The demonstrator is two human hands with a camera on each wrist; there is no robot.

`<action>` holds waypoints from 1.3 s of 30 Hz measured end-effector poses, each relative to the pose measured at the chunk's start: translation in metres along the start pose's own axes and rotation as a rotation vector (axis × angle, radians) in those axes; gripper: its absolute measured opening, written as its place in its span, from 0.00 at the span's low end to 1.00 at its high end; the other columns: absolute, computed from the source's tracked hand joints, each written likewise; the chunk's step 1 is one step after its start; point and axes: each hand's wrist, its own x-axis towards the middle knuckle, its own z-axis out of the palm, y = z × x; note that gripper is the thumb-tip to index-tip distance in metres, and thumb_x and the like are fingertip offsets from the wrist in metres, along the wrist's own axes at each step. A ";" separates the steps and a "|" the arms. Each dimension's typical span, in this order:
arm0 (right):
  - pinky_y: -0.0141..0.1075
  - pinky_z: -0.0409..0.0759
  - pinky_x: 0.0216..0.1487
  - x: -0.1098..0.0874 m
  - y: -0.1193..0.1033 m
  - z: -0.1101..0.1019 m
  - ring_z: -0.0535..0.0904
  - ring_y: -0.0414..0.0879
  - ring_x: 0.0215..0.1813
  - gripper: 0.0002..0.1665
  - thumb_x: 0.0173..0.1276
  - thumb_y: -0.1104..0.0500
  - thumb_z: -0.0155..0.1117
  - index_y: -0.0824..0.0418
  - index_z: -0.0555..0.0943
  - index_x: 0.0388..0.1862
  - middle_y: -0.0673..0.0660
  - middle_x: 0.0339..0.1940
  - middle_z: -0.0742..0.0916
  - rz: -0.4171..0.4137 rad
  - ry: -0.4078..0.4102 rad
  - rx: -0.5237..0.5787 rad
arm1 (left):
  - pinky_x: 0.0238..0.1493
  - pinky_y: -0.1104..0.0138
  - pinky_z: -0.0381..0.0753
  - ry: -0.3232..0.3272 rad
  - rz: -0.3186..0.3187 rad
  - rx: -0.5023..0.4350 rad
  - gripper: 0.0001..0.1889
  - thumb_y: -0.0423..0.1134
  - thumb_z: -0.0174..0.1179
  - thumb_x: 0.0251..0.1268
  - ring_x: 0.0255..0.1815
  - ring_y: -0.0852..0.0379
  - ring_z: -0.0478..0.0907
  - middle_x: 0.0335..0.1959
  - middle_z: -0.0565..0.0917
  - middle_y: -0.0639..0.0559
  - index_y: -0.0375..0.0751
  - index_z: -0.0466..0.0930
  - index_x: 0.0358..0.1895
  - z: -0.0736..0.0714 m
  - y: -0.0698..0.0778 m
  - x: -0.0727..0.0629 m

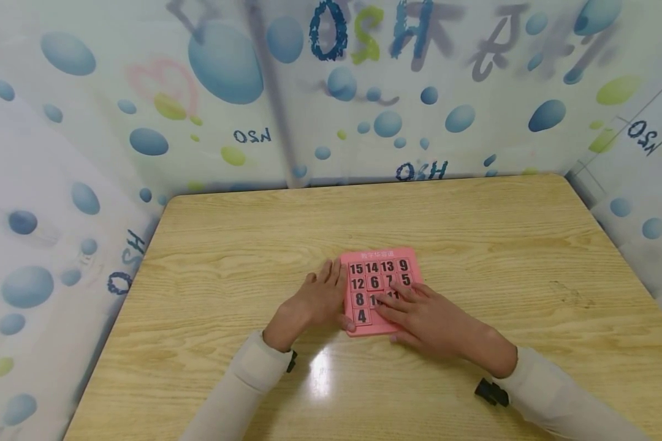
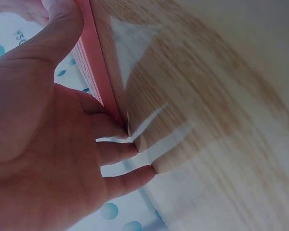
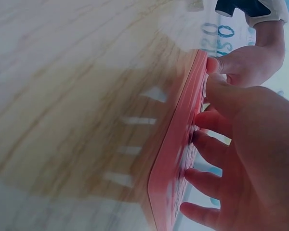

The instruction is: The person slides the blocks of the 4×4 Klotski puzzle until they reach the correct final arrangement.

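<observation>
1. The pink sliding number puzzle [image 1: 377, 253] lies flat on the wood-grain surface [image 1: 243, 245], a little right of the middle, between my hands.
2. My left hand [image 1: 321, 300] is spread and grips nothing: its fingers reach straight along the puzzle's left edge, the thumb at the near left corner. I take this as steadying the frame.
3. My right hand [image 1: 427, 313] comes in from the right, palm down, fingers loosely stretched over the tiles and closed round nothing. It hides the near right part of the board.
4. The far row reads 15, 14, 13, 9 from left to right; the next reads 12, 6, 7, 5. Below, the 8 tile [image 1: 360, 299] lies farther than the 4 tile [image 1: 361, 316].
5. These numbers follow no plain counting order, so I judge the sliding unfinished, with much left to rearrange. Where the gap sits, I cannot tell under my fingers.
</observation>
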 end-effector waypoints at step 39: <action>0.56 0.61 0.75 0.013 -0.026 0.001 0.58 0.56 0.79 0.35 0.78 0.38 0.45 0.52 0.65 0.77 0.50 0.77 0.68 -0.159 -0.015 -0.100 | 0.78 0.46 0.50 -0.005 -0.012 -0.028 0.63 0.65 0.65 0.55 0.82 0.40 0.35 0.81 0.37 0.36 0.32 0.36 0.79 0.000 0.003 0.001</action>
